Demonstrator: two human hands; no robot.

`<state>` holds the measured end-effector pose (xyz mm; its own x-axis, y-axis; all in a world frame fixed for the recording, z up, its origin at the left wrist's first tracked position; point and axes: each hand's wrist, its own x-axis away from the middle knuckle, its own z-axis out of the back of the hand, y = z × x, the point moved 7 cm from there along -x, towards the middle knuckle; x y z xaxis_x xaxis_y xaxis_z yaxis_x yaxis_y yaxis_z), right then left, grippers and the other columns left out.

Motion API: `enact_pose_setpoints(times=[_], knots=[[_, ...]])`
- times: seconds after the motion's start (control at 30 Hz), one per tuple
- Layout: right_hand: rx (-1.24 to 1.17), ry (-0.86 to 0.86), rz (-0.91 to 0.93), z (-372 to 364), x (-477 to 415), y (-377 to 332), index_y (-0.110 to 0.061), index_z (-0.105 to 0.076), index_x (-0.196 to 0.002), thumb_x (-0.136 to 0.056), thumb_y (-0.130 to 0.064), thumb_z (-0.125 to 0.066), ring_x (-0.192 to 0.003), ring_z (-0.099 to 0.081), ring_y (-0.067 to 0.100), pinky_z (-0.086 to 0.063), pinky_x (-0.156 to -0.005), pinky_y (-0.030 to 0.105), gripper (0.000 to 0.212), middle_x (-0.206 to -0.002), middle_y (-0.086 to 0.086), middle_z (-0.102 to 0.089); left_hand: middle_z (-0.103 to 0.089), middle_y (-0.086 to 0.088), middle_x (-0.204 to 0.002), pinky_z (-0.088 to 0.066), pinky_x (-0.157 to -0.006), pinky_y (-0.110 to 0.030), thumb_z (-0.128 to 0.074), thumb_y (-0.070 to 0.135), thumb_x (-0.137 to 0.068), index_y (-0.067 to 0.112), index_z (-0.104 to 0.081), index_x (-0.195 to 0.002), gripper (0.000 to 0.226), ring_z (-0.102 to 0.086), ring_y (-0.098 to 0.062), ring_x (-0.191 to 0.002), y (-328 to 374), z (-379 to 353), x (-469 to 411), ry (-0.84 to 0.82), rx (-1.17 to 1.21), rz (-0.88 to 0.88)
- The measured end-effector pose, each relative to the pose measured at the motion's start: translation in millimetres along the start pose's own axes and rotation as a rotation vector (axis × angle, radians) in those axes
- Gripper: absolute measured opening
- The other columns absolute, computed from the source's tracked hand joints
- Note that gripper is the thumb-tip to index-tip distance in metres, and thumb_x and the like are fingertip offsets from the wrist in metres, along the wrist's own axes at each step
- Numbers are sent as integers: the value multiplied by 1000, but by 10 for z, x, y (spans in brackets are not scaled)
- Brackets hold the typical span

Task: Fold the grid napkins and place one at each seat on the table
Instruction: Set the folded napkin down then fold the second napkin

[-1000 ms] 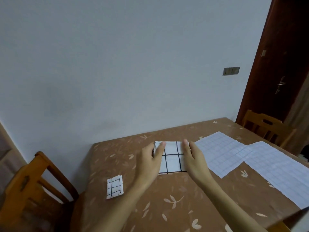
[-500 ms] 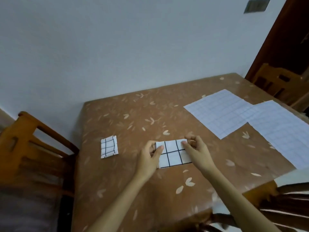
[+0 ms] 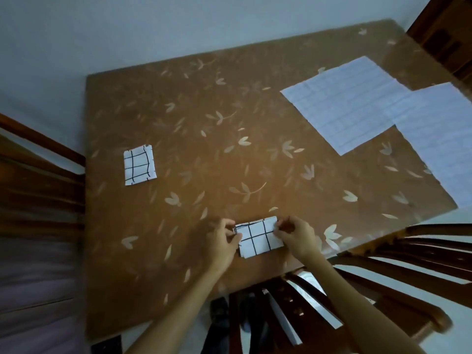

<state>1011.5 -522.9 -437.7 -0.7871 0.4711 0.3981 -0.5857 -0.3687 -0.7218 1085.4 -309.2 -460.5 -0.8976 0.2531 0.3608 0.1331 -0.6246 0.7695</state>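
Note:
A folded white napkin with black grid lines (image 3: 259, 238) lies near the front edge of the brown leaf-patterned table (image 3: 229, 154). My left hand (image 3: 221, 242) pinches its left end. At its right end my right hand (image 3: 296, 237) grips it. A second folded grid napkin (image 3: 139, 165) rests alone near the table's left edge, in front of the left chair. Two flat, unfolded white grid napkins lie at the right: one (image 3: 350, 103) toward the back, the other (image 3: 441, 134) overlapping it and reaching the right edge.
A wooden chair (image 3: 38, 190) stands at the table's left side. Another slatted wooden chair (image 3: 383, 282) is pulled close at the front right, under my right arm. A third chair (image 3: 444, 37) stands at the far right corner. A pale wall runs behind the table.
The view has tilted down over the table. Both hands have drawn the folded napkin toward the front edge, still holding its two ends.

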Motion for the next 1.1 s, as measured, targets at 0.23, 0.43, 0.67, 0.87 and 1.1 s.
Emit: enact_pose_setpoints(times=[0.23,0.43,0.67,0.87,1.1], knots=[[133,40,118,-100,-58,133,-17,-70,-98,-86,-19,-74,-81,-63,8,-44,-70,9,13,-94,-1,-63,-65,6,-84,-53,-78,-35,-77,21,-86,13,-63,-113,31,-64,-20,-81,115,-34,69,127,-38,0],[194,71,209,25,77,-48,-15,-69,-103,-92,-20,-67,-79,-58,9,-51,-77,27,13,-97,-3,-59,-63,3,-94,-53,-82,-37,-73,18,-89,13,-65,-108,22,-63,-22,-92,255,164,104,137,-106,-95],[185,86,274,228,412,-474,-21,-67,-110,-94,-17,-59,-90,-59,12,-49,-80,25,18,-100,-2,-61,-62,4,-90,-46,-96,-36,-67,19,-93,11,-65,-107,17,-65,-21,-95,578,443,241,21,-214,-178],[199,150,243,473,824,-654,-16,-65,-116,-93,-24,-58,-91,-59,10,-53,-81,27,26,-103,-2,-62,-63,3,-95,-45,-78,-25,-64,23,-95,14,-64,-113,21,-64,-17,-92,858,589,497,-112,-306,-243],[201,224,277,822,1283,-641,-15,-62,-124,-96,-23,-56,-97,-57,10,-47,-85,21,29,-112,0,-62,-66,-2,-104,-37,-62,-14,-63,22,-95,15,-63,-114,21,-61,-16,-92,1262,452,794,-169,-339,-376]])
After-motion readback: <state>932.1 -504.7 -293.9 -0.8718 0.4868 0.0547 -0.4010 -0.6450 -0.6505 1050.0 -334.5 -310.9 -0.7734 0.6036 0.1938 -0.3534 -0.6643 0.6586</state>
